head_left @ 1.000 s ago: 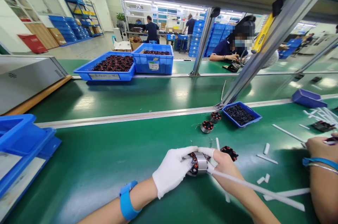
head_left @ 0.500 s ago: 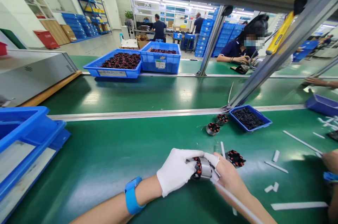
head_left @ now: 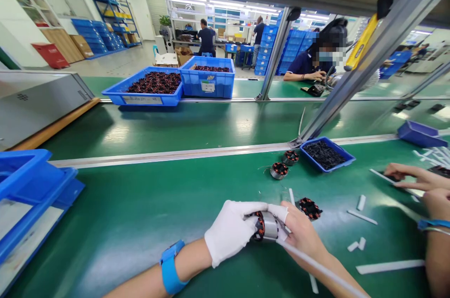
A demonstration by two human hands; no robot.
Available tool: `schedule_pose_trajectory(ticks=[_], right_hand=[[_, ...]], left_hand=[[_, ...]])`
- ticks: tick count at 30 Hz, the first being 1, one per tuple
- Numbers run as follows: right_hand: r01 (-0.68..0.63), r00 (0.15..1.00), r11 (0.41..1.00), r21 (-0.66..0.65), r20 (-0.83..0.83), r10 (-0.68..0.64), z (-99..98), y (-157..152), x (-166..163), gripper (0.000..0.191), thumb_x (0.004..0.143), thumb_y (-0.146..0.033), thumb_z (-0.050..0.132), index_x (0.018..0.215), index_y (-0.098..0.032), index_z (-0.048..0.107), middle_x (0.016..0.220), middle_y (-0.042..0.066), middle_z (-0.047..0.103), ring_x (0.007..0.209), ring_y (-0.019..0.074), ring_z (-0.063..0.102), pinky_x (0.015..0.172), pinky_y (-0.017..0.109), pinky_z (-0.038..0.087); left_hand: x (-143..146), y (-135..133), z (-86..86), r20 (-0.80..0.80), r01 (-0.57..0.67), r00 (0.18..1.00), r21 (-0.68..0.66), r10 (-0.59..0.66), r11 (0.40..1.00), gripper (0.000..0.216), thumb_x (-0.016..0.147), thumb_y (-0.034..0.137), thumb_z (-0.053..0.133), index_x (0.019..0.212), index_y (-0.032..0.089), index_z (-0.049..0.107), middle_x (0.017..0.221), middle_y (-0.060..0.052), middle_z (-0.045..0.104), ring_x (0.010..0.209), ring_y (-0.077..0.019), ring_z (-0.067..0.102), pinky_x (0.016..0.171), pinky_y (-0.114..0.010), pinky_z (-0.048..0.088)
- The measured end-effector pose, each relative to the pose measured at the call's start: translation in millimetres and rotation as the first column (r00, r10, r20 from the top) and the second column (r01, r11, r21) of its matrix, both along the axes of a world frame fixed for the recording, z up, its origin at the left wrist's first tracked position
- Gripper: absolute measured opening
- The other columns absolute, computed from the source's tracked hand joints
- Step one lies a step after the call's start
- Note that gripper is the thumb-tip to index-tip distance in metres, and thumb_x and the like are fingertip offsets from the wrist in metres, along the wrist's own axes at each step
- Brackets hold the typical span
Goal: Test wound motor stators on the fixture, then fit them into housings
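My left hand [head_left: 230, 230], in a white glove, is closed around a motor stator [head_left: 270, 226] with a silver ring and dark copper-wound poles. My right hand [head_left: 302, 230], white cloth over its thumb or fingertip, is closed at the stator's right side. It pinches a long white strip [head_left: 316, 265] that runs from the stator down to the bottom edge; its fingertips are partly hidden. Just beyond my right hand another stator [head_left: 309, 208] lies flat on the green bench. Two more stators, a nearer one [head_left: 279, 170] and a farther one [head_left: 290, 157], rest farther back.
A blue tray [head_left: 326, 155] of black pieces stands behind the stators. White strip pieces [head_left: 361, 202] are scattered at right, where a co-worker's hands [head_left: 418, 178] work. Blue bins [head_left: 207, 82] hold wound parts at the back. A slanted metal post [head_left: 337, 92] rises at right; blue trays [head_left: 31, 195] stand left.
The view has shifted slightly. At right, the co-worker's hands have come farther into view, over a white strip. Both my hands keep their grip on the stator and strip.
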State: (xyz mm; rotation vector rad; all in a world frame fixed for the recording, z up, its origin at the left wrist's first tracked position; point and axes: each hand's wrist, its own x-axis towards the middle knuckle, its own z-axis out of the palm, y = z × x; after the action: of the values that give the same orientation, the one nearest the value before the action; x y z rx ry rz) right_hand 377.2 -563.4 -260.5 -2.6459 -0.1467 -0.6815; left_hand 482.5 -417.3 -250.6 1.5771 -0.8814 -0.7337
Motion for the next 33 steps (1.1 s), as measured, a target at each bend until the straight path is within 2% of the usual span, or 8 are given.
schedule_pose_trajectory(ticks=[8, 11, 15, 18, 21, 24, 28, 33], right_hand=[[0.048, 0.985, 0.998, 0.036, -0.168, -0.041, 11.6, -14, -5, 0.022, 0.082, -0.02, 0.044, 0.092, -0.02, 0.064, 0.065, 0.004, 0.06, 0.062, 0.0157, 0.053, 0.055, 0.025, 0.042], [0.311, 0.901, 0.95, -0.03, -0.309, -0.305, 18.7, -34, -12, 0.022, 0.083, -0.021, 0.044, 0.089, -0.02, 0.065, 0.075, 0.005, 0.065, 0.07, 0.0173, 0.059, 0.062, 0.026, 0.043], [0.517, 0.649, 0.766, -0.382, -0.409, -0.642, 17.7, -36, -11, 0.022, 0.074, -0.006, 0.045, 0.063, -0.017, 0.061, 0.065, 0.008, 0.063, 0.059, 0.0193, 0.059, 0.051, 0.025, 0.034], [0.434, 0.583, 0.758, -0.488, -0.49, -0.649, 9.7, -22, -8, 0.023, 0.067, 0.002, 0.046, 0.066, -0.015, 0.062, 0.07, 0.009, 0.065, 0.063, 0.0206, 0.062, 0.049, 0.024, 0.032], [0.404, 0.578, 0.777, -0.482, -0.524, -0.625, 2.3, -14, -10, 0.028, 0.067, 0.004, 0.043, 0.07, -0.015, 0.063, 0.074, 0.009, 0.066, 0.069, 0.0211, 0.064, 0.05, 0.023, 0.033], [0.474, 0.614, 0.775, -0.419, -0.474, -0.632, 0.4, -14, -16, 0.023, 0.07, 0.0, 0.045, 0.072, -0.016, 0.062, 0.076, 0.008, 0.066, 0.071, 0.0201, 0.063, 0.052, 0.023, 0.036], [0.577, 0.76, 0.817, -0.014, -0.358, -0.543, 9.8, -23, -25, 0.015, 0.083, -0.022, 0.046, 0.079, -0.019, 0.061, 0.071, 0.002, 0.065, 0.063, 0.0154, 0.06, 0.058, 0.024, 0.042], [0.314, 0.945, 0.846, 0.43, -0.223, -0.237, 34.9, -28, -31, 0.014, 0.081, -0.025, 0.052, 0.087, -0.02, 0.063, 0.075, 0.001, 0.065, 0.065, 0.0125, 0.058, 0.063, 0.023, 0.046]], left_hand=[[4, -1, 1.8, -0.06, 0.024, 0.998, 0.043, -0.021, 0.999, 0.045, 0.064, 0.008, 0.041, 0.099, 0.02, 0.067, 0.097, -0.001, 0.069, 0.087, -0.0184, 0.063, 0.081, -0.028, 0.049], [9, -1, -3.6, -0.057, 0.128, 0.991, 0.117, -0.122, 0.985, 0.05, 0.059, 0.006, 0.041, 0.1, 0.02, 0.067, 0.097, -0.003, 0.069, 0.088, -0.0192, 0.062, 0.082, -0.03, 0.047], [9, -3, -17.2, 0.347, 0.053, 0.933, 0.139, -0.099, 0.989, 0.042, 0.06, 0.006, 0.048, 0.087, 0.03, 0.071, 0.117, -0.003, 0.059, 0.108, -0.0261, 0.049, 0.094, -0.043, 0.036], [9, -4, -25.8, 0.582, -0.127, 0.81, 0.054, 0.072, 0.991, 0.032, 0.068, 0.011, 0.053, 0.085, 0.032, 0.071, 0.131, -0.004, 0.047, 0.119, -0.0321, 0.037, 0.098, -0.051, 0.028], [16, -2, -32.9, 0.604, 0.089, 0.793, 0.013, -0.079, 0.996, 0.032, 0.079, 0.02, 0.046, 0.102, 0.031, 0.066, 0.117, -0.009, 0.059, 0.107, -0.0271, 0.05, 0.094, -0.044, 0.034], [28, 0, -39.9, 0.538, 0.301, 0.801, 0.014, -0.261, 0.953, 0.036, 0.081, 0.021, 0.044, 0.112, 0.032, 0.059, 0.113, -0.006, 0.063, 0.106, -0.0244, 0.052, 0.096, -0.038, 0.034], [36, 0, -38.5, 0.407, 0.203, 0.892, 0.022, -0.194, 0.979, 0.036, 0.075, 0.018, 0.051, 0.106, 0.031, 0.063, 0.111, -0.003, 0.064, 0.113, -0.0268, 0.048, 0.105, -0.041, 0.024], [32, -2, -11.4, -0.018, 0.089, 0.996, 0.1, -0.088, 0.991, 0.035, 0.071, 0.021, 0.057, 0.105, 0.022, 0.063, 0.105, -0.004, 0.066, 0.097, -0.0231, 0.059, 0.09, -0.033, 0.044]])
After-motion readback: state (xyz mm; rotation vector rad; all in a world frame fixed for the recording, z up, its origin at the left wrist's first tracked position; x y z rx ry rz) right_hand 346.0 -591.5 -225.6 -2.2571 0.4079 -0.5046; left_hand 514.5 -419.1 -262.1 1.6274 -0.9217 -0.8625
